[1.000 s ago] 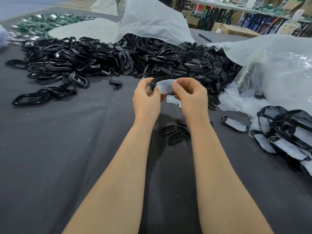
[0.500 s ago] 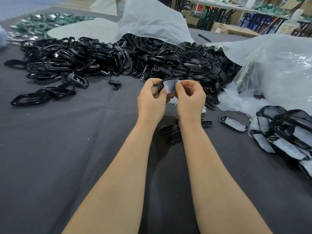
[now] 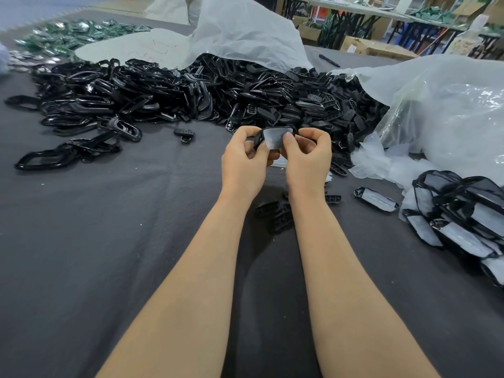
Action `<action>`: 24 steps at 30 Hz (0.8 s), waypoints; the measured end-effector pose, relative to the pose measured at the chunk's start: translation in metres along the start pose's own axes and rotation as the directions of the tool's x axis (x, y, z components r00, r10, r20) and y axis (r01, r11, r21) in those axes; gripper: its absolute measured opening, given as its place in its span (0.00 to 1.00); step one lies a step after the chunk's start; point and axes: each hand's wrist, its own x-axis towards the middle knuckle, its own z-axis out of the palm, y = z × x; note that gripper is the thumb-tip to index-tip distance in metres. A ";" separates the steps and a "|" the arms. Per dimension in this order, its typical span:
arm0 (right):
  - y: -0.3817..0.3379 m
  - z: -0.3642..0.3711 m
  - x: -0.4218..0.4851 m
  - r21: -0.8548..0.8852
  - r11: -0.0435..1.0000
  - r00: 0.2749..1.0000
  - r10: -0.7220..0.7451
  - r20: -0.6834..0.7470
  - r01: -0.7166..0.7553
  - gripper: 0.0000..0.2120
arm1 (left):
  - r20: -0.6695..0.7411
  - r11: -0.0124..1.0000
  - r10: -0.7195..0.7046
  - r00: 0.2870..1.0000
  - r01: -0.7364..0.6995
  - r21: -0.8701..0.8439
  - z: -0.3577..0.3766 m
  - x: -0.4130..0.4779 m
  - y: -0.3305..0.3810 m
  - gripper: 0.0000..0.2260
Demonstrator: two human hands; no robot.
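Both hands are raised above the dark table cloth (image 3: pixel 109 227), holding one small black plastic frame with a grey translucent film (image 3: pixel 276 137) across it. My left hand (image 3: pixel 245 159) grips the frame's left end with curled fingers. My right hand (image 3: pixel 309 156) pinches the film and the frame's right end between thumb and fingers. Most of the frame is hidden behind my fingers.
A big heap of black plastic frames (image 3: pixel 191 96) spills from a white plastic bag (image 3: pixel 245 31) at the back. Frames with film on them (image 3: pixel 463 214) are stacked at the right beside a clear bag (image 3: pixel 450 118). A few small black pieces (image 3: pixel 275 216) lie between my forearms.
Both hands have drawn slightly closer together, and the film now lies flatter across the frame. The arms stay in nearly the same place.
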 end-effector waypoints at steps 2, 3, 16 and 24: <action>0.000 -0.004 0.005 0.023 0.998 0.996 0.050 0.075 -0.051 0.07 | -0.002 1.000 0.004 1.000 -0.004 0.004 -0.001 0.002 -0.001 0.10; -0.001 -0.006 0.007 0.021 0.998 0.992 0.064 0.112 -0.067 0.06 | 0.000 1.000 0.005 1.000 -0.005 0.005 -0.002 0.002 -0.001 0.10; -0.002 -0.014 0.012 0.169 0.936 0.933 0.265 0.244 -0.310 0.02 | 0.026 1.000 -0.026 0.999 0.025 0.006 -0.004 0.002 -0.001 0.11; -0.003 -0.016 0.012 0.066 0.965 0.941 0.231 0.247 -0.254 0.06 | 0.021 0.998 -0.057 0.998 0.056 0.041 -0.007 0.004 -0.002 0.10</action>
